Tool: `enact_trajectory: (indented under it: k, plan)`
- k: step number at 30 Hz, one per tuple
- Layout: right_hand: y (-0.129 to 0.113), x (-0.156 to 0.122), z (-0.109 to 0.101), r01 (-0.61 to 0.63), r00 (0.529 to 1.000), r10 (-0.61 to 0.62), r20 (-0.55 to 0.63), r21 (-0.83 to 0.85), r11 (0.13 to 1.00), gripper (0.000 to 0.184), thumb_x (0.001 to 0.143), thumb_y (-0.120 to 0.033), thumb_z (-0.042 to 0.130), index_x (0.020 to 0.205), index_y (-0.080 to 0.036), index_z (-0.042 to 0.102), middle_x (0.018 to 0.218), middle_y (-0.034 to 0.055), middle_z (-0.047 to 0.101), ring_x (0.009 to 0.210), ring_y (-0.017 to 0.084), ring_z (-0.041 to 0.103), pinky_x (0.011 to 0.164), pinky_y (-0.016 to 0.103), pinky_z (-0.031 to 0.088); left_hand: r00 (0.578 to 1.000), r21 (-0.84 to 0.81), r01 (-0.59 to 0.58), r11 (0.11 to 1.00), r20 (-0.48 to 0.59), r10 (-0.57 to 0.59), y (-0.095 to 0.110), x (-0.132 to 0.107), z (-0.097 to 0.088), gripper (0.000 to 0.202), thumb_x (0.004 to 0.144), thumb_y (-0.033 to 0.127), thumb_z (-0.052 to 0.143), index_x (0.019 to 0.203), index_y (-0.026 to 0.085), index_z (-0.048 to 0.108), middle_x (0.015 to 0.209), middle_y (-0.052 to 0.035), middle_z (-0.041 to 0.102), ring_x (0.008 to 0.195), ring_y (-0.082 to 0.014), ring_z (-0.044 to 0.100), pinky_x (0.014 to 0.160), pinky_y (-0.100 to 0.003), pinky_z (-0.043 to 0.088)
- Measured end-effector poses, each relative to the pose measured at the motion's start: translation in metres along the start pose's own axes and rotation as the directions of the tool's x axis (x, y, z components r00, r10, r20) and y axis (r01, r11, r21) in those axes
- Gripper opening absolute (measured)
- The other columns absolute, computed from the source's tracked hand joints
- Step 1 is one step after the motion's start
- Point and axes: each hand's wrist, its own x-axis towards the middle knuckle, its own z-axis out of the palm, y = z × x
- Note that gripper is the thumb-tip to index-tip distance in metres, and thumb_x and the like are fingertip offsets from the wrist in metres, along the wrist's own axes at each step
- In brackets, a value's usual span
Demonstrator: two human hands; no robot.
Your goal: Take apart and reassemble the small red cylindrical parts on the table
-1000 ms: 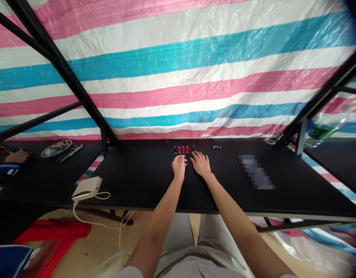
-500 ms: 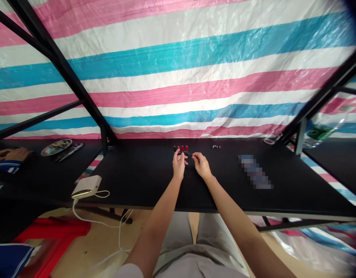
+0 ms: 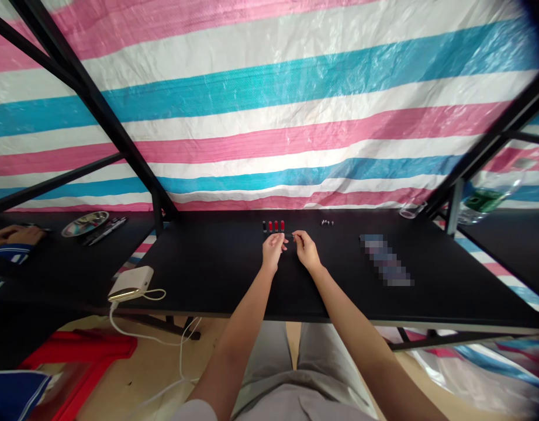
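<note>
Over the middle of the black table, my left hand and my right hand face each other with fingertips close together. The left fingers are closed round a small dark piece, mostly hidden by them. My right thumb and forefinger pinch something tiny at its right end, too small to name. Just beyond the left hand stands a short row of small cylinders: one black cylinder and three red cylinders. Farther right lie several small silvery pieces.
A pixelated oblong object lies on the table at right. A clear cup and a plastic bottle stand near the right frame post. A white power bank with cables sits front left. Another person's hands are far left.
My left hand has drawn back slightly towards me, uncovering the row of cylinders. The dark piece between my hands shows less than before. My right hand has hardly moved.
</note>
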Motion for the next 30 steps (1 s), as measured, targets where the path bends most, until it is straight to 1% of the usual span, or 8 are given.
enact_trajectory:
  k: [3,6,8,10,14,19,25,30]
  plan:
    - [0.0005,0.0000,0.0007,0.015,1.000,-0.014,-0.019,0.011,1.000,0.030,0.089,-0.037,0.031,0.097,-0.019,0.054,0.089,0.0064,0.059,0.080,0.015,0.057,0.076,0.029,0.046,1.000,-0.013,0.007,1.000,0.007,-0.006,0.0005,0.0006,-0.0007,0.033,0.069,0.044,0.062,0.080,0.013,0.059,0.070,-0.0049,0.063,0.049,-0.0067,0.051,0.046,-0.019,0.034]
    - [0.0011,-0.0001,0.0007,-0.027,0.999,0.027,-0.040,0.001,1.000,0.033,0.088,-0.041,0.033,0.101,-0.018,0.053,0.092,0.0073,0.060,0.080,0.016,0.057,0.074,0.028,0.046,1.000,-0.046,0.003,0.999,0.015,-0.002,0.0003,0.0011,-0.0018,0.033,0.069,0.042,0.062,0.083,0.012,0.060,0.071,-0.0056,0.064,0.049,-0.0068,0.051,0.046,-0.019,0.034]
    - [0.0010,0.0000,-0.0001,-0.070,0.997,0.069,-0.018,-0.032,0.997,0.036,0.088,-0.044,0.031,0.096,-0.018,0.054,0.085,0.0062,0.061,0.076,0.016,0.057,0.070,0.027,0.045,0.999,-0.050,-0.008,0.999,0.030,0.010,0.0005,0.0007,-0.0022,0.034,0.070,0.042,0.062,0.086,0.012,0.061,0.072,-0.0064,0.064,0.050,-0.0072,0.051,0.046,-0.019,0.035]
    - [0.0005,0.0002,-0.0012,-0.095,0.995,0.097,0.025,-0.077,0.993,0.040,0.089,-0.047,0.028,0.084,-0.019,0.056,0.073,0.0037,0.060,0.068,0.015,0.056,0.065,0.026,0.043,0.999,-0.032,-0.018,0.999,0.046,0.020,0.0012,-0.0003,-0.0022,0.034,0.070,0.041,0.062,0.089,0.013,0.061,0.074,-0.0069,0.065,0.051,-0.0077,0.052,0.047,-0.020,0.036]
    - [-0.0006,0.0007,-0.0022,-0.101,0.993,0.106,0.048,-0.095,0.990,0.044,0.088,-0.050,0.027,0.071,-0.019,0.054,0.062,0.0004,0.055,0.056,0.012,0.051,0.056,0.023,0.039,0.999,-0.010,-0.016,1.000,0.039,0.017,0.0012,-0.0017,-0.0016,0.035,0.070,0.043,0.062,0.089,0.013,0.061,0.074,-0.0070,0.065,0.051,-0.0078,0.052,0.048,-0.020,0.036]
    - [-0.0005,0.0007,-0.0019,-0.068,0.996,0.072,0.049,-0.073,0.995,0.045,0.088,-0.051,0.028,0.069,-0.019,0.054,0.060,-0.0001,0.053,0.055,0.011,0.048,0.056,0.022,0.038,0.999,-0.001,-0.044,0.999,0.023,0.044,-0.0014,-0.0007,-0.0012,0.037,0.071,0.045,0.060,0.089,0.013,0.060,0.073,-0.0067,0.065,0.050,-0.0074,0.051,0.047,-0.020,0.036]
    - [-0.0028,0.0000,-0.0024,-0.043,0.997,0.047,0.058,-0.064,0.997,0.043,0.088,-0.049,0.029,0.068,-0.019,0.053,0.061,0.0001,0.052,0.056,0.012,0.047,0.056,0.022,0.038,0.999,0.003,-0.046,0.999,-0.014,0.046,-0.0005,-0.0019,0.0007,0.034,0.072,0.046,0.059,0.082,0.014,0.058,0.071,-0.0045,0.063,0.049,-0.0064,0.050,0.048,-0.020,0.036]
    - [-0.0036,0.0005,-0.0017,-0.030,0.998,0.032,0.054,-0.036,0.999,0.041,0.088,-0.049,0.030,0.073,-0.019,0.055,0.065,0.0011,0.054,0.060,0.013,0.050,0.059,0.023,0.039,0.999,-0.001,-0.035,0.999,-0.031,0.035,0.0001,-0.0029,0.0021,0.034,0.073,0.047,0.058,0.080,0.014,0.057,0.070,-0.0036,0.061,0.048,-0.0059,0.049,0.047,-0.020,0.035]
